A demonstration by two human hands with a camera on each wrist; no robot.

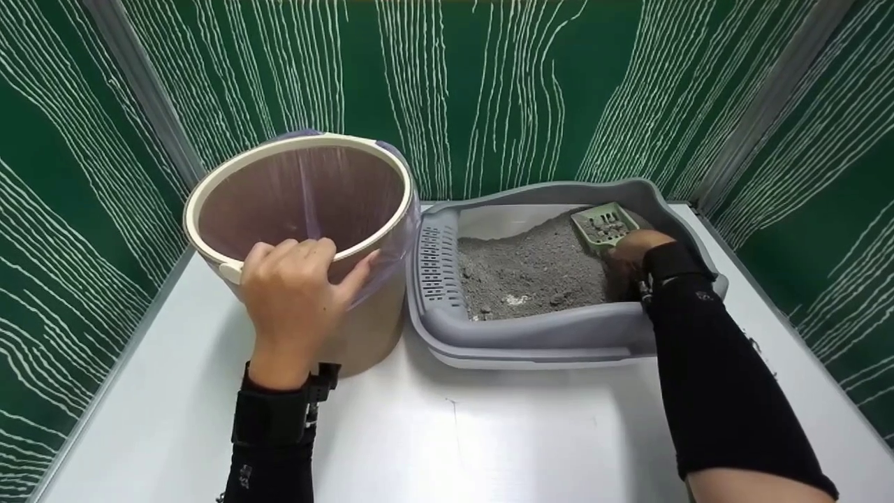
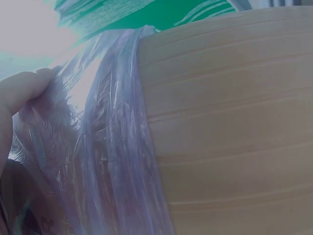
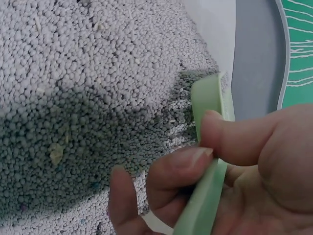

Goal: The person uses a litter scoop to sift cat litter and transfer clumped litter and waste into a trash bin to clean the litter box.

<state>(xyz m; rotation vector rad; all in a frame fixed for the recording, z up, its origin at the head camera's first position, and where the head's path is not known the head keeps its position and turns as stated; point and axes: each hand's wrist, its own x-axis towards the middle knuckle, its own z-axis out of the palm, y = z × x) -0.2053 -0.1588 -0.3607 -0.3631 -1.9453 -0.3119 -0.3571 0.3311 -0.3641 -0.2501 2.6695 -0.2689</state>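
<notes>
My left hand (image 1: 293, 293) grips the near rim of a beige trash bin (image 1: 363, 335) lined with a thin purple plastic bag (image 2: 117, 132). The bin leans slightly, its mouth facing up. Inside the grey litter box (image 1: 531, 335), my right hand (image 1: 635, 250) holds a green litter scoop (image 1: 606, 223) by its handle, thumb and fingers pinching it in the right wrist view. Some grey cat litter (image 1: 538, 265) lies in the slotted head of the scoop, near the back right of the box. More litter is heaped toward that side.
A perforated step (image 1: 440, 265) forms the left end of the litter box, right beside the bin. Both stand on a white table (image 1: 447, 426). Green walls (image 1: 517, 91) with white wavy lines enclose it behind and at the sides.
</notes>
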